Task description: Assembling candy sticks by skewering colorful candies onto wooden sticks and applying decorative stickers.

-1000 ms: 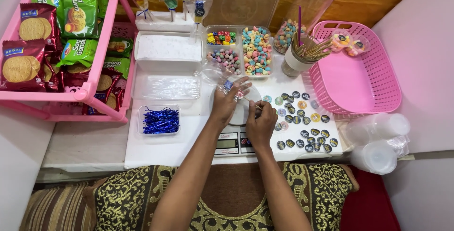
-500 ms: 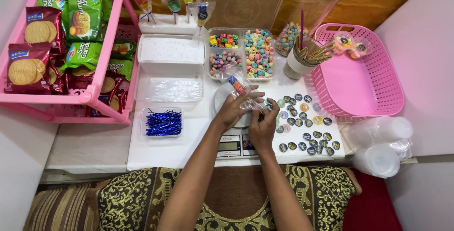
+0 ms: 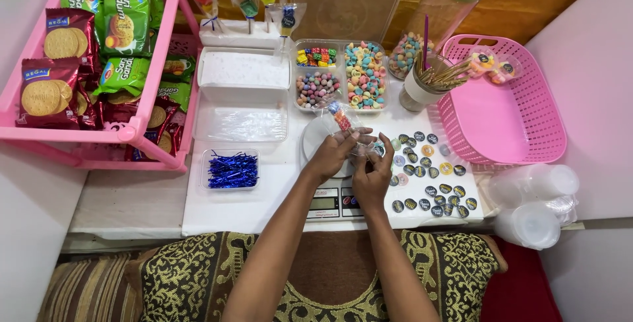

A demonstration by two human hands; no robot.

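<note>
My left hand (image 3: 335,155) pinches the lower end of a narrow clear candy bag (image 3: 340,119), fingers closed around it. The bag runs up and away from my grip, tilted a little to the left, its long axis pointing toward the candy trays beyond; the coloured sweets sit packed in its far half, past my fingertips. My right hand (image 3: 372,177) is just beside the left, slightly nearer to me, its fingers curled in at the bag's near end. I cannot tell whether it grips the plastic itself or some small piece against it; the fingers hide that spot.

Both hands hover over the white round pan of the kitchen scale (image 3: 328,173), whose display lies on the near side of my grip. So the bag's near end lies between my two hands, and the filled end is out of reach of the right hand and lies on the left hand's side.

To the right of my grip, round dark and gold stickers (image 3: 430,177) are spread on the table. Further right stands a pink basket (image 3: 508,124). Beyond my fingertips are the clear compartments of mixed sweets (image 3: 343,74), and a cup of wooden sticks (image 3: 428,81) beyond and to the right. Off to the left lies a small tray of blue twist ties (image 3: 231,169), well apart from both hands.
</note>
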